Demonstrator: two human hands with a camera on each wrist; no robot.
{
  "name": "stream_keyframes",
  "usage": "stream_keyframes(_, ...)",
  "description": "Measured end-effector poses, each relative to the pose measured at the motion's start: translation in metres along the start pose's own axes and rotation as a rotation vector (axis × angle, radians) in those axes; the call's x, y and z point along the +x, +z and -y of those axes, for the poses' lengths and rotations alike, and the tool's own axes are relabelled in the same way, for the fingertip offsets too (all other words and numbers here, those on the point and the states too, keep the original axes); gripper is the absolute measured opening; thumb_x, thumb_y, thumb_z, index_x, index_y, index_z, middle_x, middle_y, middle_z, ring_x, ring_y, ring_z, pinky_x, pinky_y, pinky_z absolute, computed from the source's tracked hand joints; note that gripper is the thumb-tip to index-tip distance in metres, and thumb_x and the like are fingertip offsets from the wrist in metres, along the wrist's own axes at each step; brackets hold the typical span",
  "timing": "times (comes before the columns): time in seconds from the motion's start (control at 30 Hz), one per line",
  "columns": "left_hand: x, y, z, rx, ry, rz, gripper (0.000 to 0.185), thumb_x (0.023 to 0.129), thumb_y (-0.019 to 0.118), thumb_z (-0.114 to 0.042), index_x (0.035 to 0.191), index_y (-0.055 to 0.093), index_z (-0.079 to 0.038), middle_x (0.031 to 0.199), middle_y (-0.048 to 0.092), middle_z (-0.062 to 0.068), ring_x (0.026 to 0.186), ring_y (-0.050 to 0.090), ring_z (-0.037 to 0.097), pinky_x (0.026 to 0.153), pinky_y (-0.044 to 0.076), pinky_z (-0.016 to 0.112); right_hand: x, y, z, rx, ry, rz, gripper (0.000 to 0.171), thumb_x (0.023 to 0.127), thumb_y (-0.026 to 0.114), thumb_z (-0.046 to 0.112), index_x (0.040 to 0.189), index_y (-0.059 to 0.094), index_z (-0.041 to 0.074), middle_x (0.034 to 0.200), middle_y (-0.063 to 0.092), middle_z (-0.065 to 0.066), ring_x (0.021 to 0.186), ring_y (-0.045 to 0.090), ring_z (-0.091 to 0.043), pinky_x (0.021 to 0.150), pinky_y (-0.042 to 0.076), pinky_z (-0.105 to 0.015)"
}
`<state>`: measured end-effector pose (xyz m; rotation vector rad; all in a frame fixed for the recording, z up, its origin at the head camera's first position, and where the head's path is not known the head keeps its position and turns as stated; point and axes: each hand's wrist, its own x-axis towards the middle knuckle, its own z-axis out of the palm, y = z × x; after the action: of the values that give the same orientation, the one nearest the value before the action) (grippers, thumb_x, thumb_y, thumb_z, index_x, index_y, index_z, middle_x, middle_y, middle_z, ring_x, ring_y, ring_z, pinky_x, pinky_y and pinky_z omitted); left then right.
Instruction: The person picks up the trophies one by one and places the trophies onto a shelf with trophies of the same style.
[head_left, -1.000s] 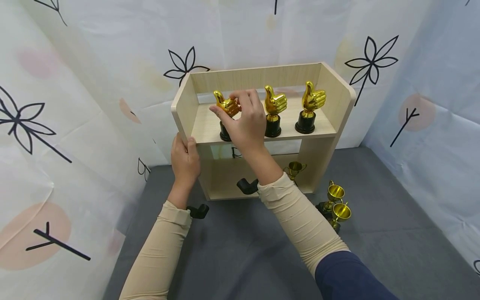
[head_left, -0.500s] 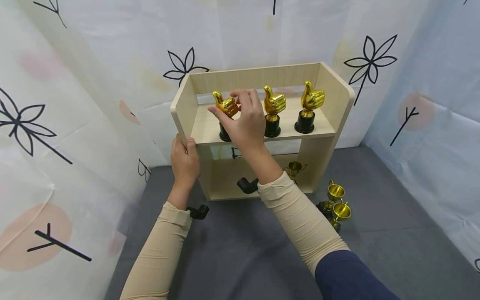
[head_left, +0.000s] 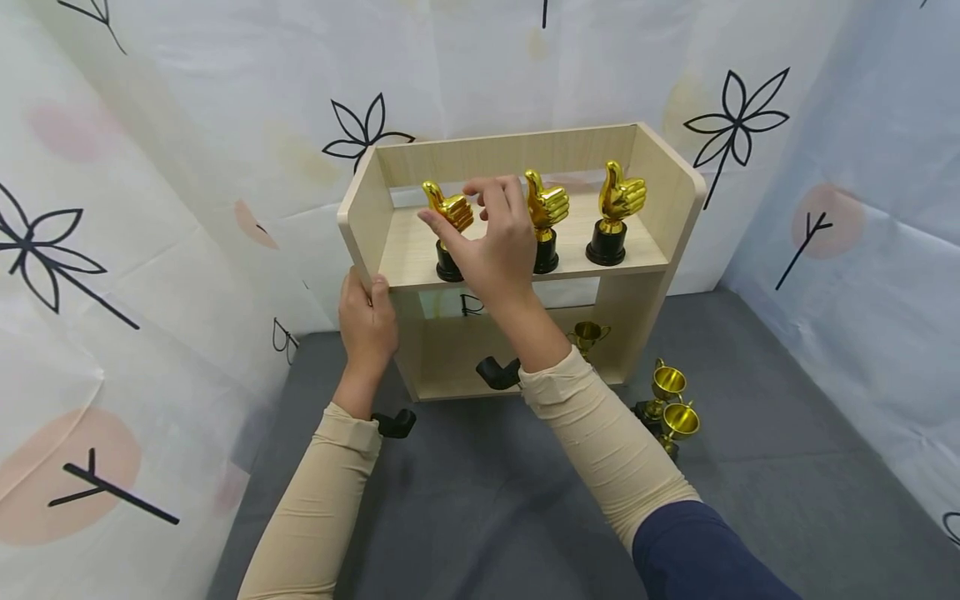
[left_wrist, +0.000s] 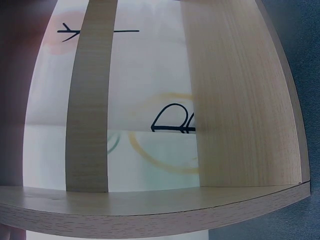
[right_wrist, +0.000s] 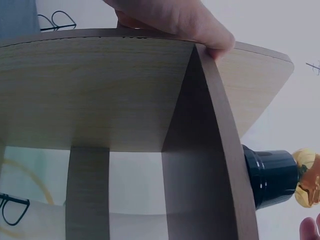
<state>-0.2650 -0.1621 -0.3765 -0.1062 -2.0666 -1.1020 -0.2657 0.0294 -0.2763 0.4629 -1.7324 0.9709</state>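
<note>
Your right hand is spread, thumb and fingers apart; left trophy at its 10 o'clock, upright on the upper tier, contact unclear. Your left hand grips the shelf at its 8 o'clock. Middle trophy and right trophy toward 2. Two cups outside, 4 o'clock.

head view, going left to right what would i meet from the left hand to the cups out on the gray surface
Left hand, left thumbs-up trophy, middle thumbs-up trophy, right thumbs-up trophy, two gold cups.
</note>
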Motion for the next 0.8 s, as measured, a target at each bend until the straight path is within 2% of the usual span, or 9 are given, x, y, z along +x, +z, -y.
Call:
stream_keyframes(0.17, 0.0, 0.0, -0.001, -0.001, 0.001, 0.001, 0.051, 0.104, 0.038, -0.04, 0.119, 0.06, 0.003, 0.107, 0.06, 0.026, 0.095, 0.057, 0.043, 0.087, 0.045, 0.061, 0.001, -0.006, 0.003, 0.009, -0.021, -0.029, 0.054, 0.081, 0.092, 0.045, 0.103, 0.07, 0.001, 0.097, 0.06, -0.014, 0.085, 0.056, -0.025, 0.076, 0.051, -0.032)
stream_keyframes(0.4, 0.001, 0.0, 0.0, -0.009, -0.012, -0.007, 0.049, 0.103, 0.04, -0.04, 0.116, 0.06, 0.003, 0.106, 0.059, 0.026, 0.095, 0.056, 0.043, 0.088, 0.044, 0.06, -0.003, -0.014, 0.005, 0.064, -0.023, -0.057, 0.052, 0.08, 0.094, 0.041, 0.102, 0.068, 0.001, 0.098, 0.059, -0.014, 0.083, 0.055, -0.029, 0.075, 0.046, -0.032)
stream_keyframes(0.8, 0.0, 0.001, 0.003, -0.017, -0.002, -0.011, 0.052, 0.104, 0.038, -0.041, 0.119, 0.061, 0.004, 0.106, 0.059, 0.026, 0.094, 0.056, 0.043, 0.086, 0.044, 0.06, -0.019, -0.032, 0.005, 0.116, 0.021, -0.074, 0.05, 0.076, 0.097, 0.032, 0.103, 0.069, 0.0, 0.098, 0.06, -0.017, 0.084, 0.054, -0.027, 0.058, 0.046, -0.035)
